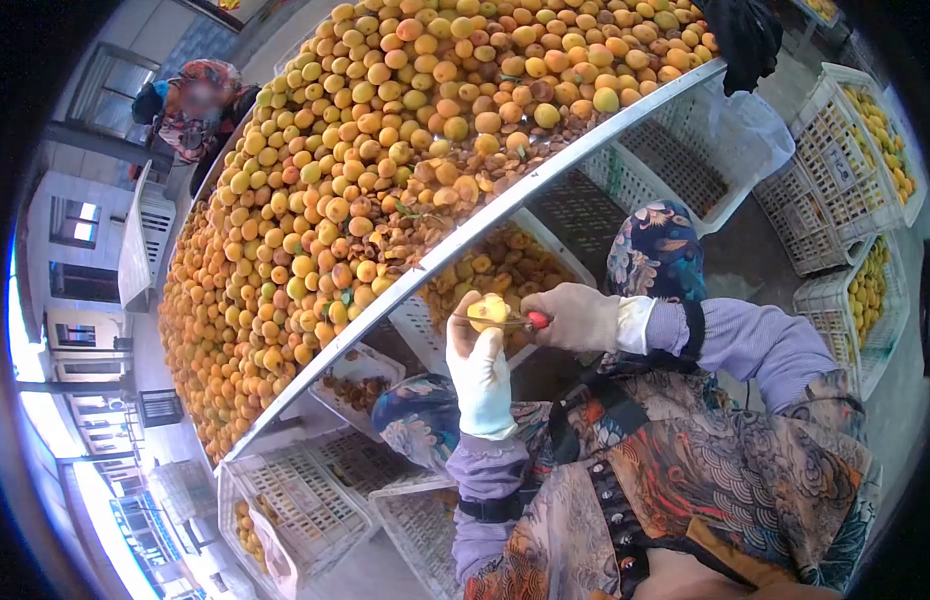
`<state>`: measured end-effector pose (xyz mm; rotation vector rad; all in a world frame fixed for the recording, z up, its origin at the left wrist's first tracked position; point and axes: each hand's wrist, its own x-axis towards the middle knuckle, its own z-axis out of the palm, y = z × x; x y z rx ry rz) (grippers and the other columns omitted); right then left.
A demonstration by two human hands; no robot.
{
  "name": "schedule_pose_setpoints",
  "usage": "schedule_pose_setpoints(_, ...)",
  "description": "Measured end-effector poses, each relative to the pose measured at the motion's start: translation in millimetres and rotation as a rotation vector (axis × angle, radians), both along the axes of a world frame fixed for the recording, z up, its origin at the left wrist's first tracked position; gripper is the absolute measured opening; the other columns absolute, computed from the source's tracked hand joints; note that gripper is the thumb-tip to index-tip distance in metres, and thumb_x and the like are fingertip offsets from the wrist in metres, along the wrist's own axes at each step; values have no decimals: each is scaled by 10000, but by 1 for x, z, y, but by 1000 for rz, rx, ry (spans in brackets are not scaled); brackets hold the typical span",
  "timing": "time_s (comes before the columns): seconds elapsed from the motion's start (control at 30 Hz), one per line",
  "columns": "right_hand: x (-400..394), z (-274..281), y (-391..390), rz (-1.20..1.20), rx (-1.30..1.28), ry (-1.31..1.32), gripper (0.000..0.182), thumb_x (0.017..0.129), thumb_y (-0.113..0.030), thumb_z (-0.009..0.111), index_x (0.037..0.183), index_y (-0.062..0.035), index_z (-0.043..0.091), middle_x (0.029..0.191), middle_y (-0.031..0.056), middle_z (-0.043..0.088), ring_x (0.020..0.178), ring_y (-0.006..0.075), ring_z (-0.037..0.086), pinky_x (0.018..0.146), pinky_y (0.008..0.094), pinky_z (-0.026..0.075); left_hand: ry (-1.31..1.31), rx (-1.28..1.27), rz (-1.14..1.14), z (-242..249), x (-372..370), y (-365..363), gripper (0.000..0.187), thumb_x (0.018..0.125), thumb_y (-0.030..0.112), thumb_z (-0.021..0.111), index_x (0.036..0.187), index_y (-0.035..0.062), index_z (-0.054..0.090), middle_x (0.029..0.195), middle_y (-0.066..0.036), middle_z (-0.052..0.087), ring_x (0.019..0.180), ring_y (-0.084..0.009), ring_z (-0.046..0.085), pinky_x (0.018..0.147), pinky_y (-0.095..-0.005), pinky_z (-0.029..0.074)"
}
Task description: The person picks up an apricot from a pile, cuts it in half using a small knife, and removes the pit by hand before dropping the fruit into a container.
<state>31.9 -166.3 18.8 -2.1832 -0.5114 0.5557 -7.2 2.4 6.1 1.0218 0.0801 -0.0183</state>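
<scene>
My gloved left hand (479, 372) is closed around a yellow apricot (487, 309), gripping it between thumb and fingers. From the right, my gloved right hand (575, 316) grips a small knife by its red handle (537, 320). The thin blade reaches across to the apricot and overlaps it in this view. Beneath both hands, a white crate (422, 335) holds a pile of apricot pieces (500, 268). Just past it rises the metal rim (472, 229) of a large sloping table heaped with whole apricots (335, 160).
Plastic crates of apricots (835, 165) are stacked at the right. More crates (295, 495) stand at lower left, and a small tray of dark scraps (360, 385) lies below the rim. Another person (195, 115) is across the heap. A black glove (742, 45) shows at the table's upper corner.
</scene>
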Motion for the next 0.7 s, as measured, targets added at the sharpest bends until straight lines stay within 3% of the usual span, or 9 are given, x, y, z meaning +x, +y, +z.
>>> schedule_pose_setpoints(0.43,18,-17,15,49,-155,-158,210,826,-306,566,924,-121,551,702,152,619,735,354,627,640,462,472,52,-136,84,-6,-9,4,415,899,98,569,1276,3,426,1184,-132,552,1118,-229,527,1003,-365,401)
schedule_pose_setpoints(0.5,22,-18,17,60,-163,-153,163,809,-222,590,895,-96,534,712,165,609,738,369,611,646,456,458,27,-113,92,-11,-10,5,410,901,99,567,1274,1,428,1184,-134,551,1119,-228,528,1004,-363,401)
schedule_pose_setpoints(0.7,26,-33,24,104,-122,-244,164,828,-250,562,878,-97,532,701,158,605,729,368,616,634,459,467,49,-184,120,-18,-12,10,428,901,113,569,1284,-11,425,1228,-141,514,1138,-226,509,1041,-357,358)
